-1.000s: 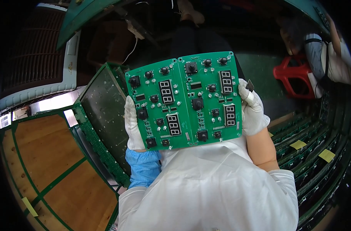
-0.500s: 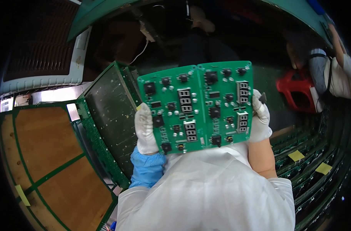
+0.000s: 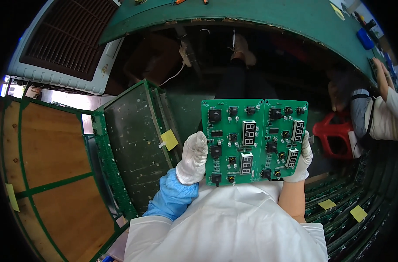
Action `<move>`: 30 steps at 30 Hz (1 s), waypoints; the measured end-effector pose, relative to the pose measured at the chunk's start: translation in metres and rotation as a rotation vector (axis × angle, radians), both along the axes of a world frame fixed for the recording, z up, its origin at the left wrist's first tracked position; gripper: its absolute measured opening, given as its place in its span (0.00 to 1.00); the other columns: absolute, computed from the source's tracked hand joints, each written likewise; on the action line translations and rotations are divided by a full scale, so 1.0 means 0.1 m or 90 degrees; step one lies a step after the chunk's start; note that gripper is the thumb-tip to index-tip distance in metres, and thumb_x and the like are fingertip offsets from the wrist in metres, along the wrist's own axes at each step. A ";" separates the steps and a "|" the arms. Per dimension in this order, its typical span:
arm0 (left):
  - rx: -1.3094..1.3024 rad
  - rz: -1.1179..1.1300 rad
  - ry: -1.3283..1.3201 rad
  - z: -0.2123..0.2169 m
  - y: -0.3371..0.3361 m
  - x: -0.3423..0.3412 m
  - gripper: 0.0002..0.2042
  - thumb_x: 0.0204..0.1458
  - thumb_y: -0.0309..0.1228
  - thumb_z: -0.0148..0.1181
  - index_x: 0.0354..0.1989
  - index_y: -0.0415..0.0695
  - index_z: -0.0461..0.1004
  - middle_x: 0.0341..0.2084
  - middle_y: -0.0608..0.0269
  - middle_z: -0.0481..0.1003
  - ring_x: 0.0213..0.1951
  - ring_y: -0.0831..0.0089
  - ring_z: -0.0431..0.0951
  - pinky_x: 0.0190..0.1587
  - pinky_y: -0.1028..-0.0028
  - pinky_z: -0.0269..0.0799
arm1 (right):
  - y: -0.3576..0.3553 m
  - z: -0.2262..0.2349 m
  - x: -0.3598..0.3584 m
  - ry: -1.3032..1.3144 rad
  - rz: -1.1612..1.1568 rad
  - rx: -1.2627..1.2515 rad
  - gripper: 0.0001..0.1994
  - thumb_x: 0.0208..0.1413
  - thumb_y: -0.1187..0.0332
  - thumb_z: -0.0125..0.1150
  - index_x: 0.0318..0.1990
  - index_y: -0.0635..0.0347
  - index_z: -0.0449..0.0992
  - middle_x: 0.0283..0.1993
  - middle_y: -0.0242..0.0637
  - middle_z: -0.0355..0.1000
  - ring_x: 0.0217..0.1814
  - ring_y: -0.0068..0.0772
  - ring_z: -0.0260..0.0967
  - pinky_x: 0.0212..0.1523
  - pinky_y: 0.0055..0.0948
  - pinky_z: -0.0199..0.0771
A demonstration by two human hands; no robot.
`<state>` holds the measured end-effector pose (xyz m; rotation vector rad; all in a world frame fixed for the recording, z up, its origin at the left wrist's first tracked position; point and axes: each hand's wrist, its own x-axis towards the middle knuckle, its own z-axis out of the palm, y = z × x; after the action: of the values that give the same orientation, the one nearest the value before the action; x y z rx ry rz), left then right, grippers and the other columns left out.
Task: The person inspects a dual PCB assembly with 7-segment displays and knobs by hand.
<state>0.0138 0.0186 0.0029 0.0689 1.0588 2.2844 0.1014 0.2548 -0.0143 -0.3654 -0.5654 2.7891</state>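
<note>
Green bench [image 3: 260,19] curves across the top of the view, and below it racks of stacked green boards [image 3: 338,192] fill the lower right, some tagged with yellow sticky notes [image 3: 358,213]. A panel of two joined green circuit boards [image 3: 254,142] is held up in the air between bench and chest, component side facing the camera, with black buttons and small numeric displays showing.

The left hand [image 3: 192,158], in a white knit glove over a blue sleeve cover [image 3: 172,198], is closed on the panel's left edge with the thumb lying along the front margin. The right hand [image 3: 300,160], also gloved, grips the right edge low down, its fingers [image 3: 307,150] curled round from behind (the bare forearm rises nearly straight up beneath it).

To hold such a panel well, I judge the grip should stay on the bare margins, clear of the displays and the score line between the two halves, with both hands level so the board does not flex or twist.

To the panel's left stands a tilted dark green tray [image 3: 133,144] bearing one yellow note.
</note>
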 end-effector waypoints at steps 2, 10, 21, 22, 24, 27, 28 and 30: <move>0.014 -0.004 -0.023 -0.03 0.01 0.00 0.25 0.51 0.46 0.47 0.49 0.36 0.62 0.41 0.51 0.70 0.39 0.62 0.74 0.37 0.63 0.76 | 0.02 0.01 0.00 -0.017 -0.010 0.016 0.12 0.55 0.63 0.45 0.41 0.53 0.72 0.45 0.34 0.70 0.46 0.31 0.68 0.47 0.35 0.67; 0.032 -0.007 -0.044 0.04 0.05 0.03 0.13 0.53 0.37 0.49 0.37 0.37 0.65 0.35 0.59 0.72 0.35 0.76 0.74 0.38 0.75 0.74 | -0.01 0.08 0.02 -0.067 -0.073 0.054 0.07 0.55 0.64 0.47 0.38 0.55 0.68 0.39 0.33 0.71 0.40 0.28 0.69 0.40 0.30 0.72; 0.357 -0.024 -0.470 -0.34 0.05 0.00 0.05 0.47 0.18 0.41 0.28 0.27 0.63 0.18 0.55 0.69 0.10 0.83 0.66 0.08 0.90 0.63 | 0.03 0.07 -0.04 -0.101 -0.071 0.053 0.10 0.55 0.64 0.46 0.39 0.57 0.70 0.40 0.33 0.71 0.41 0.27 0.69 0.41 0.29 0.70; 0.355 -0.019 -0.474 -0.37 0.04 -0.01 0.05 0.47 0.18 0.41 0.28 0.27 0.63 0.18 0.55 0.69 0.10 0.83 0.66 0.08 0.90 0.63 | 0.02 0.08 -0.05 -0.111 -0.058 0.042 0.10 0.55 0.64 0.45 0.39 0.57 0.70 0.40 0.33 0.71 0.41 0.28 0.69 0.41 0.29 0.70; 0.265 -0.069 -0.345 -0.38 0.02 -0.04 0.14 0.48 0.31 0.38 0.37 0.31 0.60 0.28 0.52 0.67 0.22 0.75 0.67 0.20 0.79 0.65 | 0.03 0.04 -0.05 -0.120 -0.054 0.046 0.11 0.55 0.63 0.45 0.40 0.57 0.70 0.41 0.34 0.71 0.41 0.28 0.69 0.41 0.29 0.69; 0.127 -0.147 -0.157 -0.36 0.03 -0.04 0.29 0.51 0.51 0.32 0.50 0.36 0.57 0.44 0.48 0.64 0.41 0.61 0.68 0.38 0.62 0.69 | 0.06 0.00 -0.06 -0.151 -0.068 0.060 0.10 0.55 0.64 0.45 0.39 0.56 0.70 0.41 0.34 0.71 0.41 0.29 0.69 0.41 0.29 0.70; 0.081 -0.175 -0.096 -0.33 0.03 -0.02 0.34 0.51 0.57 0.31 0.54 0.38 0.56 0.49 0.47 0.63 0.48 0.57 0.68 0.43 0.57 0.71 | 0.06 -0.02 -0.05 -0.159 -0.067 0.056 0.10 0.55 0.64 0.45 0.39 0.56 0.70 0.41 0.34 0.71 0.41 0.29 0.69 0.41 0.29 0.70; 0.044 -0.119 -0.082 -0.27 0.08 0.06 0.35 0.51 0.58 0.28 0.55 0.39 0.56 0.49 0.47 0.62 0.48 0.55 0.68 0.45 0.57 0.70 | 0.06 -0.02 -0.06 -0.157 -0.055 0.067 0.09 0.55 0.65 0.44 0.39 0.56 0.70 0.41 0.34 0.71 0.40 0.28 0.69 0.41 0.29 0.70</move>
<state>0.0195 0.0261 -0.0246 0.0457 0.8702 2.1251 0.0959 0.2611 -0.0165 -0.6985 -0.7296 2.6354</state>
